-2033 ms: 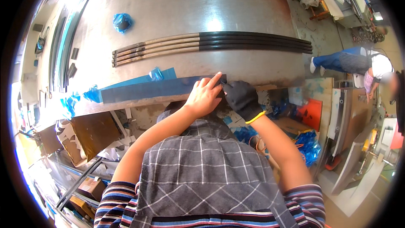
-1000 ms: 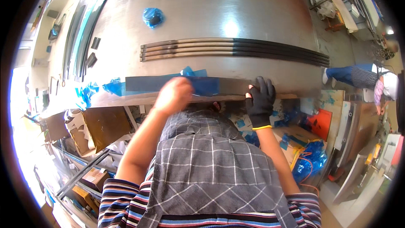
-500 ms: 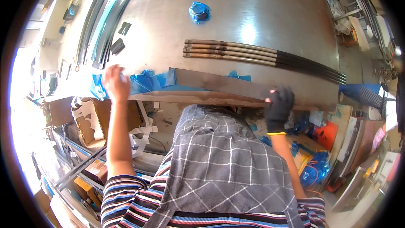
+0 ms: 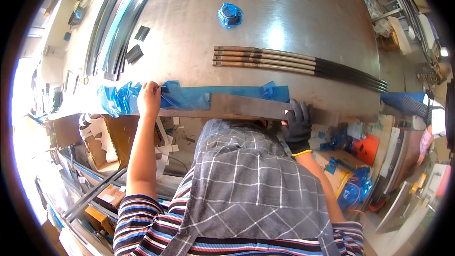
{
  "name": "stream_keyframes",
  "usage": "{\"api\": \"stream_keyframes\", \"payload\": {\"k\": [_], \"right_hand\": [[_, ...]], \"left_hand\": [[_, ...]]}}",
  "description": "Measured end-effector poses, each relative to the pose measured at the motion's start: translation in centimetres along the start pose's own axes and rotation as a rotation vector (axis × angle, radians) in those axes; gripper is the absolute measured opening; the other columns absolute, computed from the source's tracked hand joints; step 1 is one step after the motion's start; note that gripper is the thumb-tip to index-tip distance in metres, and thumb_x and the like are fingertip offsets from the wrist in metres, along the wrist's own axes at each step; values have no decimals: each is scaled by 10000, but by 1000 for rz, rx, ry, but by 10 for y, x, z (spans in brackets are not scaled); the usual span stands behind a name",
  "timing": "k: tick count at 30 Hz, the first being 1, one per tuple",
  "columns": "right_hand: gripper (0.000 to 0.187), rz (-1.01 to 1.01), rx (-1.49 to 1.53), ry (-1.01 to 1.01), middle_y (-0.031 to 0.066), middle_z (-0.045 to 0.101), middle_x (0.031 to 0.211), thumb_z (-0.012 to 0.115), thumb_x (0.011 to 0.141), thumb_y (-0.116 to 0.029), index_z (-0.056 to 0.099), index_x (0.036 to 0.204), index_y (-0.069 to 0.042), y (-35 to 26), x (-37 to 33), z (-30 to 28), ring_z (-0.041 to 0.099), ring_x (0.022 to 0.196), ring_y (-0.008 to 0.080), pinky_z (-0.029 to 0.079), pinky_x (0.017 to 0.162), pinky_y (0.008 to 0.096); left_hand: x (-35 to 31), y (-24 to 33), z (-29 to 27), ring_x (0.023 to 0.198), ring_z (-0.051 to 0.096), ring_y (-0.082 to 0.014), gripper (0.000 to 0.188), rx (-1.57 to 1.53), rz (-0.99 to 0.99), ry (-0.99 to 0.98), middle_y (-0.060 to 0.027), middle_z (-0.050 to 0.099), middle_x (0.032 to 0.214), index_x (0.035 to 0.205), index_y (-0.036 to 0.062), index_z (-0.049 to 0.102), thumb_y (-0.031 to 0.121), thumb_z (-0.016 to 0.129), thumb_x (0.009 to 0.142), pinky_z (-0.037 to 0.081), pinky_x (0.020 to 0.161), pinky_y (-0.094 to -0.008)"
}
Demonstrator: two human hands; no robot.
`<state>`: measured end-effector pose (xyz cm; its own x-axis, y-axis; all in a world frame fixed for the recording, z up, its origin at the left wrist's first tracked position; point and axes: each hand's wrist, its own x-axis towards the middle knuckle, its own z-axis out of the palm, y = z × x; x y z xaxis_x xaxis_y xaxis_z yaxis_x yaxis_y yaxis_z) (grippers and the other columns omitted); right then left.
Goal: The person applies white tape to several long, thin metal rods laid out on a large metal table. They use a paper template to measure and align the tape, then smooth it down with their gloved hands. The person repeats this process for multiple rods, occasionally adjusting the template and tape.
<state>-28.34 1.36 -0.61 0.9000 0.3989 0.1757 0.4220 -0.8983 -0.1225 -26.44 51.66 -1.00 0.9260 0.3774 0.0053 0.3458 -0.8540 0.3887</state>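
Observation:
A long flat metal strip (image 4: pixel 246 106) lies along the table's near edge, partly over blue plastic film (image 4: pixel 189 97). My left hand (image 4: pixel 150 98), bare, pinches the crumpled film left of the strip, with bunched film on both sides of the fingers. My right hand (image 4: pixel 298 122), in a black glove with a yellow cuff, grips the strip towards its right end. Its fingers lie over the strip and the thumb tip shows at the near edge. Behind the strip, the film runs flat to the right, ending in a small crumple.
Several dark-ended metal bars (image 4: pixel 265 58) lie side by side farther back on the steel table (image 4: pixel 189 28). A blue film-wrapped round thing (image 4: pixel 230 15) sits beyond them. Long profiles (image 4: pixel 118 33) and two small black blocks are at left. Below stands an open cardboard box (image 4: pixel 113 142).
My left hand has moved right and closed on the film. My right hand and the strip have come nearer and to the left, showing more film behind the strip.

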Motion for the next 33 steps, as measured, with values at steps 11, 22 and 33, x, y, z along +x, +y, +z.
{"api": "stream_keyframes", "payload": {"k": [11, 22, 33], "right_hand": [[98, -75, -144, 114, 81, 613, 1232, 676, 853, -180, 641, 859, -89, 26, 19, -47, 495, 1252, 302, 338, 1128, 586], [130, 149, -324, 205, 92, 641, 1210, 660, 852, -122, 677, 969, -68, 114, 17, -187, 534, 1234, 320, 365, 1112, 492], [181, -14, 554, 19, 158, 699, 1026, 682, 825, -130, 682, 962, -11, 73, 75, -215, 647, 968, 343, 515, 887, 426]], "left_hand": [[-13, -23, 11, 1090, 551, -385, 382, 26, 163, 106, -170, 587, 1175, 1194, 66, 588, 228, 719, 874, 438, 966, -472], [1, -38, 4, 1212, 518, -318, 398, -290, 159, 394, -154, 574, 1294, 1269, 49, 611, 93, 685, 881, 378, 1068, -420], [-13, 308, 21, 1211, 589, -257, 878, -1686, 366, -1085, -111, 640, 1267, 1438, 11, 470, 292, 890, 720, 427, 1072, -381]]}}
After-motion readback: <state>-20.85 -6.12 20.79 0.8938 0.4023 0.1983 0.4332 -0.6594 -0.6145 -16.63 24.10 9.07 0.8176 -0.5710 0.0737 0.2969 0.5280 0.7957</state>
